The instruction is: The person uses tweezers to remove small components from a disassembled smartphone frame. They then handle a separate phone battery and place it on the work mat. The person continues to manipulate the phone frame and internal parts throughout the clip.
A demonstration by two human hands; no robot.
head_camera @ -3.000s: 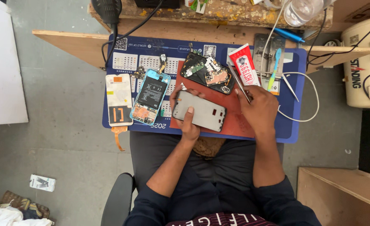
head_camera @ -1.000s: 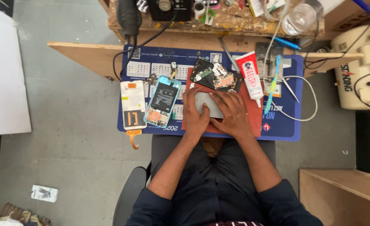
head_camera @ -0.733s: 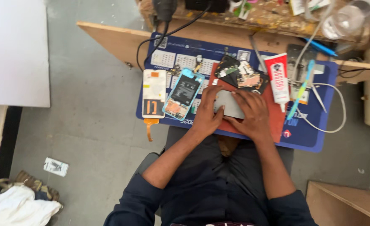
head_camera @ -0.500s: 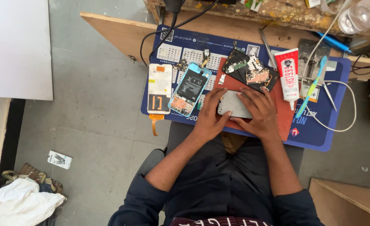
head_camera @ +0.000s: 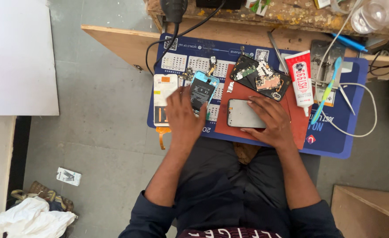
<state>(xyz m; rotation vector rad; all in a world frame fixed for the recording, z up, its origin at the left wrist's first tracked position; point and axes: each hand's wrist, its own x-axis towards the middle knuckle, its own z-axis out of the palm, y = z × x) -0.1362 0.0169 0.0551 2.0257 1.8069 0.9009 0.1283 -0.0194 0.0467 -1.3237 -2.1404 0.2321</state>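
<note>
Blue mat (head_camera: 335,132) on bench, red pad (head_camera: 243,94) on it. Your left hand (head_camera: 181,117) has left grey phone (head_camera: 243,113), now spread over teal phone frame (head_camera: 203,90) beside it, fingers touching. Your right hand (head_camera: 269,117) alone pins grey phone flat on pad, fingers spread. Judgement: attention shifting to frame. Glue tube (head_camera: 301,79) untouched.

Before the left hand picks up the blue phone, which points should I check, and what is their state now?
1. Left hand reaches the blue opened phone: ok, fingers touch it.
2. Right hand steadies the grey phone panel on the red pad: ok.
3. Left grip closed on the phone: not ok, fingers lie flat.
4. White screen panel apart from the hand: ok.
5. Loose screws near the phone: cannot tell.
</note>
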